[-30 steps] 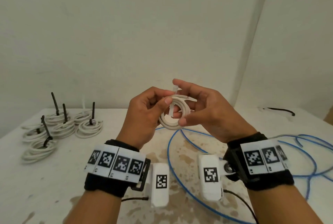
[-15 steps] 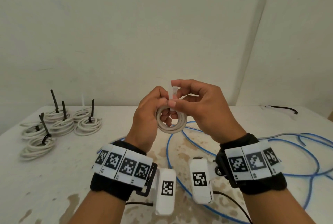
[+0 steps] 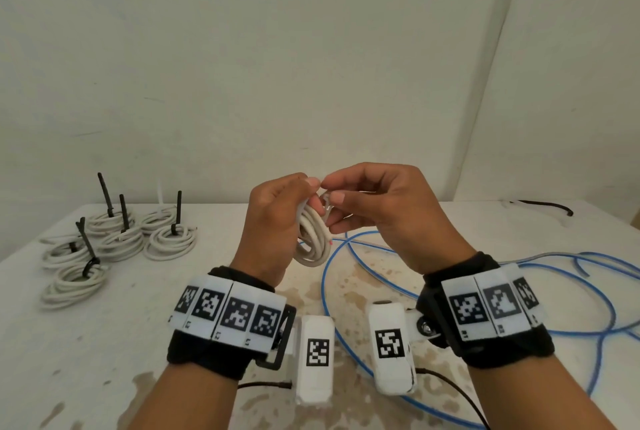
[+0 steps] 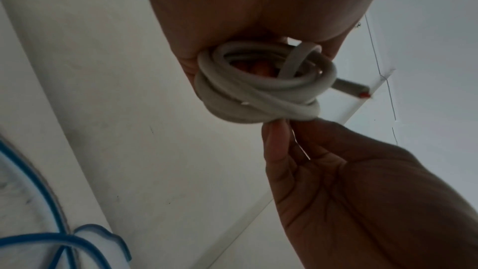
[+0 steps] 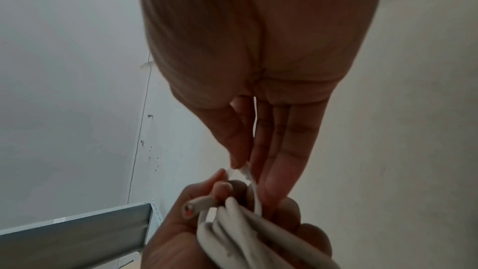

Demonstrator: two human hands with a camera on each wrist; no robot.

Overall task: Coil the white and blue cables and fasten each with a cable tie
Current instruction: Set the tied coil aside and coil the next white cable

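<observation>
Above a stained white table (image 3: 104, 343), a person is holding a small coil of white cable (image 3: 313, 239) at chest height, both wrists raised and angled inward. The left hand (image 3: 277, 222) is gripping the coil, fingers curled round its loops, the cut end of the cable sticking out at the side in the left wrist view. The right hand (image 3: 384, 218) is pinching a white cable tie (image 5: 248, 173) between thumb and forefinger right at the top of the coil, its other fingers lying fairly straight alongside in the right wrist view. A loose blue cable (image 3: 485, 294) is lying in wide loops on the table beneath and to the right of the hands. Six finished white coils (image 3: 117, 242), most fastened with black ties, are sitting grouped at the far left.
</observation>
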